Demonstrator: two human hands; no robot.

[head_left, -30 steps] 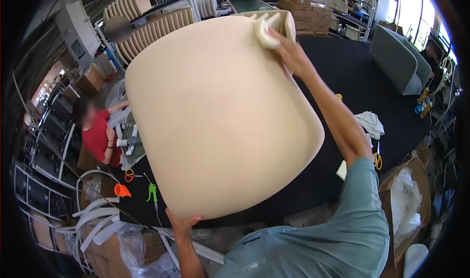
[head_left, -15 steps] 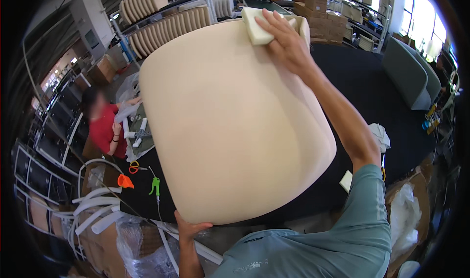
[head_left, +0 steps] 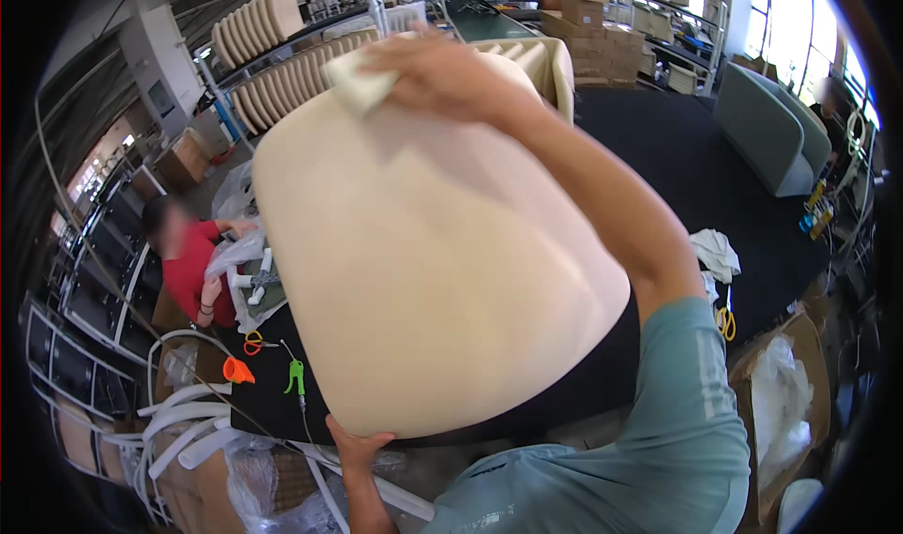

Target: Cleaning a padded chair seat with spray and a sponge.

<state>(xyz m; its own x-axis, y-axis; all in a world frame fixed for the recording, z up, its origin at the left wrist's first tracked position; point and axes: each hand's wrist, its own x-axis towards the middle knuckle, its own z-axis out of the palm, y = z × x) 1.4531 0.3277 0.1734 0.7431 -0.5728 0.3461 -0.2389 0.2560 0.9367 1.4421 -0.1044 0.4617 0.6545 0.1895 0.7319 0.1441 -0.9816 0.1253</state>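
A large cream seat shell (head_left: 423, 280) with a smooth, curved outer face stands tilted in front of me on the black-covered table. My left hand (head_left: 357, 445) grips its lower left edge; the thumb lies along the rim and the other fingers are partly hidden behind it. Up at the shell's far edge, my right hand (head_left: 437, 78) is closed on a pale sponge block (head_left: 362, 81), pressed at the upper left of the surface. Both the right hand and the sponge are smeared by motion.
The black table (head_left: 649, 158) bears a grey-green padded seat (head_left: 767, 130), a white cloth (head_left: 717, 255), yellow-handled scissors (head_left: 725, 322), a green air gun (head_left: 295, 377) and orange-handled scissors (head_left: 256, 343). A co-worker in red (head_left: 199, 266) handles plastic wrap at left. Cream shells (head_left: 301, 83) fill racks behind.
My right hand has swept the sponge leftward along the shell's far edge. My left hand keeps its hold on the lower edge. The view has shifted slightly.
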